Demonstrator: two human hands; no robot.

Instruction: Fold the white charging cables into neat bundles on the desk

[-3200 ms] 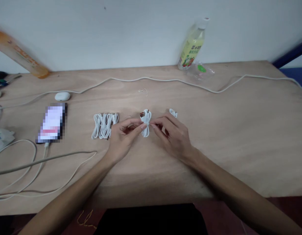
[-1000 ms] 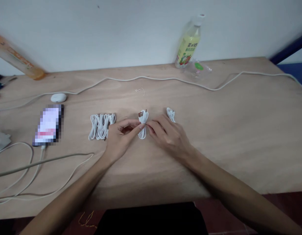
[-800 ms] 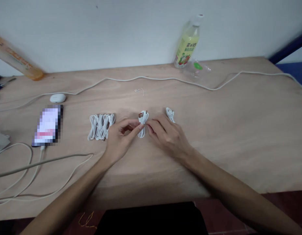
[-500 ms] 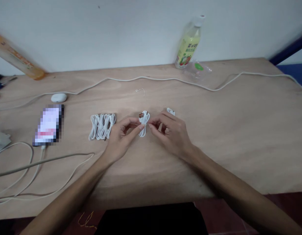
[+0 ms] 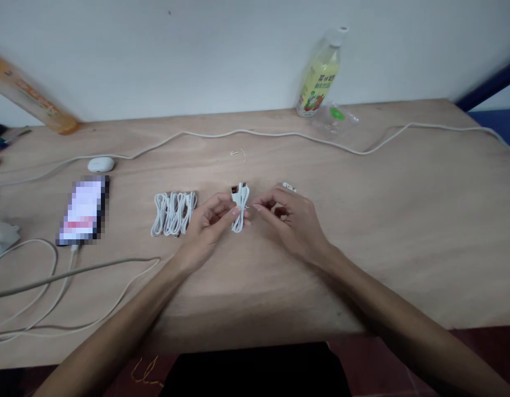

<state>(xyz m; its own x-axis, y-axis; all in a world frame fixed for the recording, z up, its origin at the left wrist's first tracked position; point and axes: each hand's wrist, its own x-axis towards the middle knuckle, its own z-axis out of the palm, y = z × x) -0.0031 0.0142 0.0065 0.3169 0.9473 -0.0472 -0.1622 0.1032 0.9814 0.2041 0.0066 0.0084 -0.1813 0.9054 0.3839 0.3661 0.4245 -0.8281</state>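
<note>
A coiled white USB cable (image 5: 240, 212) is held upright between the thumb and fingers of my left hand (image 5: 209, 223). Its USB plug (image 5: 235, 190) sticks out at the top left, and a thin tie goes around its middle. My right hand (image 5: 290, 215) is just to the right of the cable, thumb and forefinger closed in a pinch by the tie's end. Whether anything is between those fingertips is too small to tell. Several coiled white cables (image 5: 172, 214) lie in a row left of my left hand. Another white cable bundle (image 5: 288, 187) is partly hidden behind my right hand.
Small tie pieces (image 5: 238, 154) lie beyond my hands. A long white cord (image 5: 275, 133) crosses the table's back. On the left are a phone (image 5: 83, 212) with a charging cable, a white case (image 5: 101, 164) and an orange bottle (image 5: 35, 99). A yellow-labelled bottle (image 5: 318, 82) and clear plastic (image 5: 335, 118) stand at the back.
My right fingertips have moved slightly away from the cable's middle. The cable has turned a little in my left hand, and my left fingers now show behind it.
</note>
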